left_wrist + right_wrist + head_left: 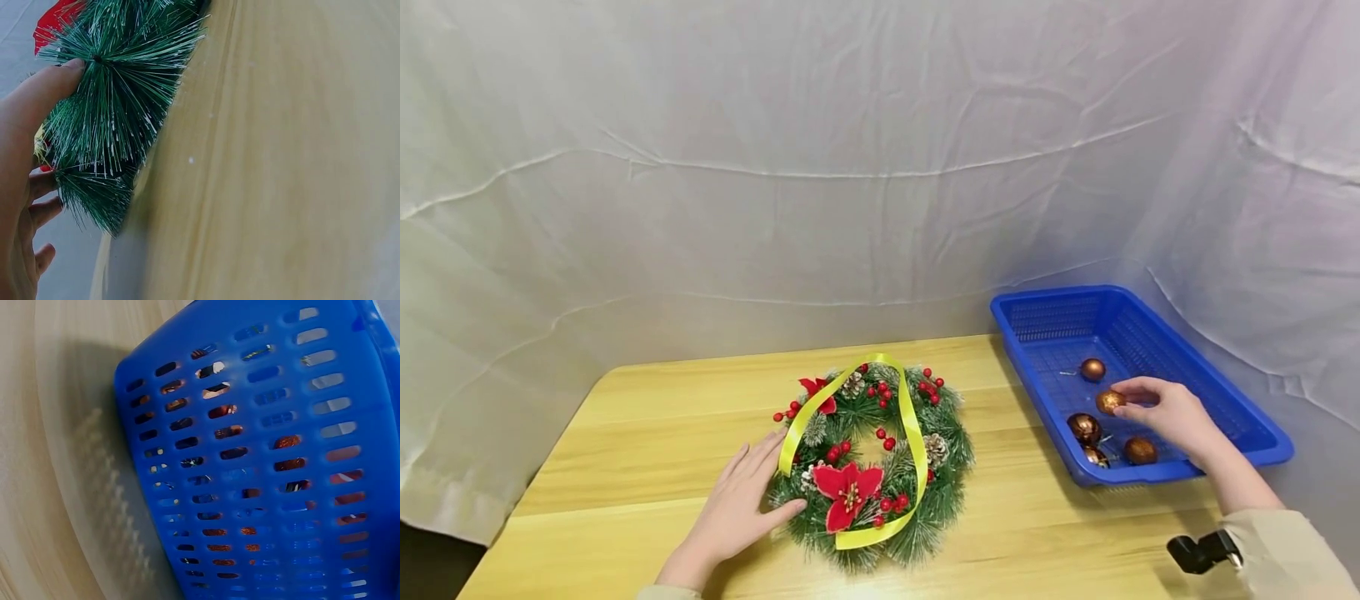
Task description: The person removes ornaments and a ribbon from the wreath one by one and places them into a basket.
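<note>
A green pine wreath (951,446) with red berries, pinecones and red poinsettia flowers lies on the table. A yellow ribbon (916,433) loops loosely over it. My left hand (741,500) rests against the wreath's left side, fingers extended; in the left wrist view its thumb (59,81) touches the green needles. Over the blue basket (1037,408), my right hand (1168,414) pinches a glittery copper Christmas ball (1109,402) between thumb and fingers. In the right wrist view the basket's slotted wall (250,437) hides this hand almost wholly.
Inside the basket lie several more copper balls, among them a matte one (1093,369), a shiny one (1084,428) and a glittery one (1140,450). The wooden table (647,442) meets a pale cloth backdrop (820,225) behind. A black clip (1202,552) sits by the right sleeve.
</note>
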The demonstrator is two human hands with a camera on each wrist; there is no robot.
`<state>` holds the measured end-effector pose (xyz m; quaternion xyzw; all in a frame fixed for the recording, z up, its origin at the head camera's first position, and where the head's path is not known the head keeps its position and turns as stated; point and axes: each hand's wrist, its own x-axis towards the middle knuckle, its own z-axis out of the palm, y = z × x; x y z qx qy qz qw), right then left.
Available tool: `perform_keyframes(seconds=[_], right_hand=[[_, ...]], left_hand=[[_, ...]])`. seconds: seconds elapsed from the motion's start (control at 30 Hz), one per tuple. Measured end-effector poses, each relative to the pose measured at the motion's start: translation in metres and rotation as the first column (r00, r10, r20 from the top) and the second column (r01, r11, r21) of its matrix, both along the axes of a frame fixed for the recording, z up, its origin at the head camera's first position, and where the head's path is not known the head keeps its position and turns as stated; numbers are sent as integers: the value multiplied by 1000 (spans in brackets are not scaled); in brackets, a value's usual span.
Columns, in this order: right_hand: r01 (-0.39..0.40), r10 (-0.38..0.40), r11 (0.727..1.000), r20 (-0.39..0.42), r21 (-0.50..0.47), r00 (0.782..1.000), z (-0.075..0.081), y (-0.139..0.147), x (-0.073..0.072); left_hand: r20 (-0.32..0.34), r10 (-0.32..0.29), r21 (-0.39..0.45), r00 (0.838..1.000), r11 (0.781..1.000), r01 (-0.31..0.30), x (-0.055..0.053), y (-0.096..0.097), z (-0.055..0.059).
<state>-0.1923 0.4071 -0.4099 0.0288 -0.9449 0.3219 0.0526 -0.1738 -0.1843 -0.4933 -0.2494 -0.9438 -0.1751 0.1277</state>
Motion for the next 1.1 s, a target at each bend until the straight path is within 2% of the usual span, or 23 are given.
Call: perform_keyframes(seconds=[0.1,0.27,0.5,0.67,0.77,0.87,0.93,1.1], right_hand=[[-1,1,1000,16,12,1000,-2,-1,-1],[11,-11,999,-8,47,1000,-4,1,-3],[27,-27,999,0,31,1000,-2,-1,-1],[53,-52,998,-69,23,996,2,-5,1],[59,-59,998,-107,-2,992,12,-16,2],[5,-16,997,-146,-76,989,24,-40,3],[-60,38,990,-162,-129,986,32,-61,3],[-249,212,936,-167,-250,963,42,-113,-3]], left_hand=[[3,-2,8,1000,1000,2,0,0,1],[-1,-7,3,1000,1000,7,0,0,1],[-1,-7,-6,1000,1000,7,-1,0,1],[0,-9,-2,1000,1000,9,0,0,1],[-1,-9,-3,1000,1000,9,1,0,2],[-2,-10,-4,1000,1000,10,1,1,3],[-2,-10,-6,1000,1000,10,0,1,3],[-1,-11,-8,1000,1000,11,1,1,3]])
